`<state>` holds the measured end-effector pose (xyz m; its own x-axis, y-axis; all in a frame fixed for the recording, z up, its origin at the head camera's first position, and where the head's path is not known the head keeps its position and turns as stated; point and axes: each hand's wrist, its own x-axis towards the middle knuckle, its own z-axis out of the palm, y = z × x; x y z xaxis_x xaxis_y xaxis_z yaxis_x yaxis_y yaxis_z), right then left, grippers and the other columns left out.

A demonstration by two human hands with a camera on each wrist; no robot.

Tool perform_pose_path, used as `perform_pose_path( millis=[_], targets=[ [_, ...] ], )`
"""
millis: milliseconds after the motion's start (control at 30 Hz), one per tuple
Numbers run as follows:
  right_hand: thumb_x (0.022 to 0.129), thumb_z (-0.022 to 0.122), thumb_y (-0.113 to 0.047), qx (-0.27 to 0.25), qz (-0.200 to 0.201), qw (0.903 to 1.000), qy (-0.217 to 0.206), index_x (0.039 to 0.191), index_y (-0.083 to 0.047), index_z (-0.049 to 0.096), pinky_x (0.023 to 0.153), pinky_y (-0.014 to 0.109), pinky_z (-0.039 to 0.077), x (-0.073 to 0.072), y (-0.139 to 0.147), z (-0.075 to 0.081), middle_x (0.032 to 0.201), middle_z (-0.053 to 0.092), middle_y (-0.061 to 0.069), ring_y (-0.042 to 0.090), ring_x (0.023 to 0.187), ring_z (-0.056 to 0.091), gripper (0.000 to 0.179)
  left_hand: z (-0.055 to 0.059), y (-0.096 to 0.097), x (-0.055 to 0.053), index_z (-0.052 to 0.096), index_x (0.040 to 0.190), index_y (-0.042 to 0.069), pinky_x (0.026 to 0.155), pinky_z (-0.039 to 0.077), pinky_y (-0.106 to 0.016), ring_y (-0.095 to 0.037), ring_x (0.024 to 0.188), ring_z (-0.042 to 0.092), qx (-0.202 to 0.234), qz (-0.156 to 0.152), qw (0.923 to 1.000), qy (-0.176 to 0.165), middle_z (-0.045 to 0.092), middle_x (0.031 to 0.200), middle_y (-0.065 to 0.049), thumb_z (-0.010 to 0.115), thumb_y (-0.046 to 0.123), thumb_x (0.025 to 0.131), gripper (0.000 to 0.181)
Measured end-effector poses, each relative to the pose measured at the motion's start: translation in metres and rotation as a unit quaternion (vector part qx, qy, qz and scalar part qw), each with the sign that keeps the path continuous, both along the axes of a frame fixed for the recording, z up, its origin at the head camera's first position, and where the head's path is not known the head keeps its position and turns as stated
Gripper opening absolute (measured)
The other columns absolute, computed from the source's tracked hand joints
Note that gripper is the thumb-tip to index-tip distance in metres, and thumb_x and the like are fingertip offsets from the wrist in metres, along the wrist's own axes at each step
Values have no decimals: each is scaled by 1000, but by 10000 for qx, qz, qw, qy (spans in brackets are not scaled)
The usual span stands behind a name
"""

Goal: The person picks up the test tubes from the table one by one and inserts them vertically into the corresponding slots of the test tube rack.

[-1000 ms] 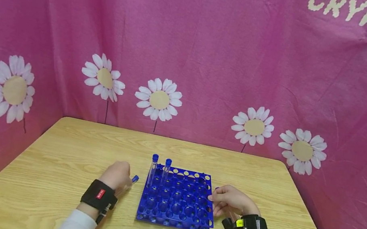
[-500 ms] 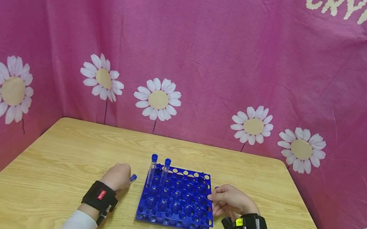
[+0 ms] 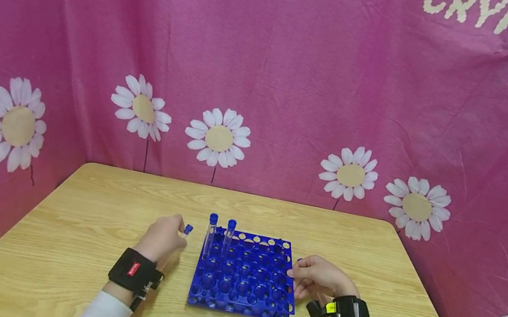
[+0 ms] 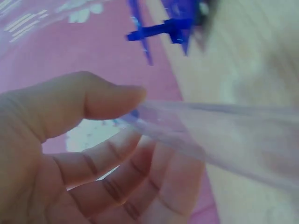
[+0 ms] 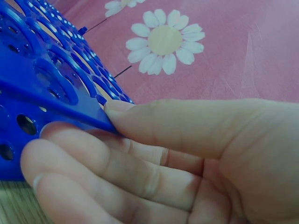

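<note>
My left hand [image 3: 162, 237] pinches a clear test tube [image 4: 224, 135] with a blue cap [image 3: 189, 228], between thumb and fingers, to the left of the rack. The tube runs back toward the wrist in the left wrist view. My right hand [image 3: 322, 278] grips the right edge of the blue test tube rack [image 3: 239, 309], thumb on top and fingers beneath in the right wrist view. Two capped tubes stand upright in the rack's back left holes: one test tube [image 3: 211, 236] in the corner and another test tube [image 3: 228, 239] just right of it.
The rack stands on a wooden table [image 3: 104, 200], near the front middle. Pink cloth [image 3: 289, 74] with printed daisies hangs behind the table and along both sides. Black straps with small cameras circle both wrists.
My left hand has lifted slightly and tilted, raising the capped end of its test tube away from me. The right hand and rack have stayed in place.
</note>
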<state>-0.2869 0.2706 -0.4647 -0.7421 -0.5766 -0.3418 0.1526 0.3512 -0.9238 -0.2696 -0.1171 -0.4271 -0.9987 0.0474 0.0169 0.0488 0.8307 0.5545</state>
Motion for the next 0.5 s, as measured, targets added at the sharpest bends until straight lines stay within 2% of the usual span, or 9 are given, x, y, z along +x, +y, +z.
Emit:
perform_pose_path(
  millis=[133,233,367,500],
  targets=[
    [97,58,-15,3,-14,10000,-12,79,-5,60,57,26,57,0,0,0,65,67,2,11,58,68,21,13,1,5,55,99,0,49,32,-25,-14,55,43,313,-18,9994,154,49,68,-3,70,8,79,26],
    [97,59,-17,33,-48,10000,-35,80,-5,61,57,27,57,1,0,1,65,67,1,11,58,68,20,24,3,11,52,100,2,48,32,-24,-12,53,43,760,-74,9969,191,46,63,0,68,8,80,26],
    [96,60,-19,78,-82,9999,-51,81,-6,62,57,26,57,1,-1,1,66,67,1,11,58,68,20,37,7,19,50,100,4,50,38,-24,-13,54,50,1344,-227,9903,264,53,68,-2,67,7,80,26],
    [96,61,-20,94,-84,9999,-59,82,-6,62,58,26,57,1,-1,1,66,67,1,11,59,68,20,48,13,27,49,100,7,53,45,-25,-13,57,55,1675,-359,9846,364,55,76,-4,66,7,81,26]
  ],
)
